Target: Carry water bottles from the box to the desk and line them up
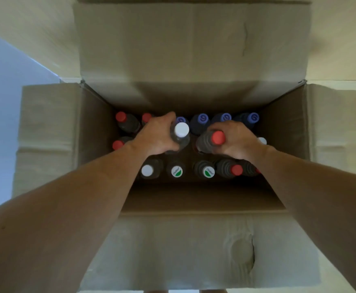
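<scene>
Both hands reach into the open cardboard box [52, 127]. The left hand [155, 137] is clamped around a white-capped bottle [180, 135]; the right hand [235, 142] is wrapped around a red-capped bottle [210, 141], just beside it at 3 o'clock. Visible caps in the box: six red, four purple along 12 o'clock, three white, and two green-and-white at 6 o'clock.

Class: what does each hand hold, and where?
Left hand: white-capped bottle, by its shoulder. Right hand: red-capped bottle, likewise.
</scene>
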`<control>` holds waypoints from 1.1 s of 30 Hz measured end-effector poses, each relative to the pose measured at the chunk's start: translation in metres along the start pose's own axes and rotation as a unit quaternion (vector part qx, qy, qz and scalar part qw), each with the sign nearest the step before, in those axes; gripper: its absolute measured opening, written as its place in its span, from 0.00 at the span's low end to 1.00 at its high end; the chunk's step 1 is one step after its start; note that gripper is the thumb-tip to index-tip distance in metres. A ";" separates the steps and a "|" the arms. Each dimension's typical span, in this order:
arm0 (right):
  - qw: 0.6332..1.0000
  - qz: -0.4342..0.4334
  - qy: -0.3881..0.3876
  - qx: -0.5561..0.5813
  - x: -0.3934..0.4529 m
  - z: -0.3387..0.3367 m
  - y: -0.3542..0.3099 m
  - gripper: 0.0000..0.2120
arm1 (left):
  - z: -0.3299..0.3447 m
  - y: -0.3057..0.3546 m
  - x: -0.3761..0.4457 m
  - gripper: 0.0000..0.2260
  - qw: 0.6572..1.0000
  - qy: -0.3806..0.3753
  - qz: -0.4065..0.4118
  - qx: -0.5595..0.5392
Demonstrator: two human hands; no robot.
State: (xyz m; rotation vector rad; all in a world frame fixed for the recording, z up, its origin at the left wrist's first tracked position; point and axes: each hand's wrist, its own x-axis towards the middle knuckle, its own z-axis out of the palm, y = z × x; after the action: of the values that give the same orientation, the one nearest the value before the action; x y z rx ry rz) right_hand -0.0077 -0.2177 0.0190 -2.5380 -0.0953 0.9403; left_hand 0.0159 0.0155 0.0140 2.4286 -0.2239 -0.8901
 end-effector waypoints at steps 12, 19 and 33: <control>0.904 0.061 0.005 0.424 -0.049 -0.111 -0.048 0.16 | -0.117 0.073 -0.038 0.21 0.956 -0.005 -0.054 -0.290; 0.839 0.067 0.020 0.539 -0.075 -0.155 -0.086 0.20 | -0.145 0.107 -0.065 0.20 0.908 0.010 -0.096 -0.408; 0.794 0.089 -0.010 0.602 -0.115 -0.188 -0.133 0.31 | -0.162 0.167 -0.112 0.27 0.833 -0.041 -0.154 -0.530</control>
State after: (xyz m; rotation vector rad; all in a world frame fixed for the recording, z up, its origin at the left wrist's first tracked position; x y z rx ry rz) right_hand 0.0339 -0.1910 0.2716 -1.3340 0.5731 0.7122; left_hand 0.0380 -0.0183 0.2693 1.3790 0.5306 -0.9043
